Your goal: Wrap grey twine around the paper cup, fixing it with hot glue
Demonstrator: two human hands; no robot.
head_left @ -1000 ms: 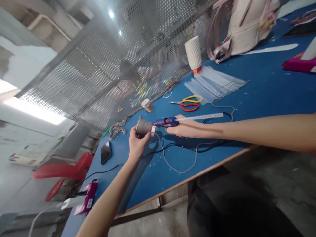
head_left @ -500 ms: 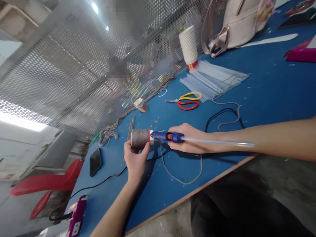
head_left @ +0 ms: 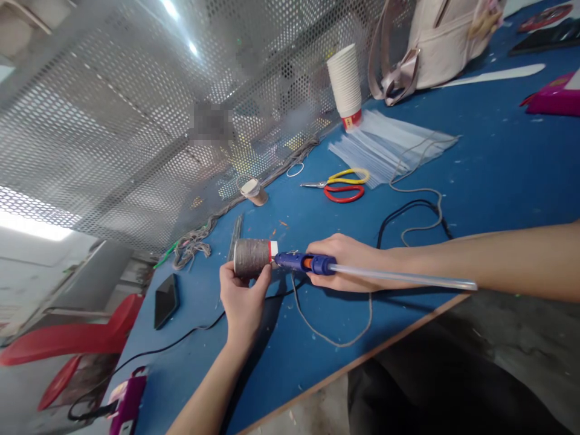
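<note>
My left hand (head_left: 242, 296) is closed around a cup wrapped in grey cord (head_left: 251, 257), held on its side just above the blue table (head_left: 498, 169); a red and white band shows at the cup's right end. My right hand (head_left: 348, 261) grips a blue glue gun (head_left: 301, 262), its nozzle touching the cup's banded end. A long clear glue stick (head_left: 403, 277) juts from the gun's back along my forearm. A loose grey cord (head_left: 335, 338) trails from the cup across the table.
Scissors with yellow and red handles (head_left: 342, 184), a stack of paper cups (head_left: 345, 84), a sheaf of clear glue sticks (head_left: 389, 148), a pink bag (head_left: 435, 42), a small wrapped cup (head_left: 254, 192), a phone (head_left: 165, 300) and black cables (head_left: 408, 211) lie about. A perforated metal screen (head_left: 136, 109) bounds the far side.
The view has shifted, so the hands sit lower in the frame. Cup and glue gun stay pressed together, and the glue stick now points more to the right.
</note>
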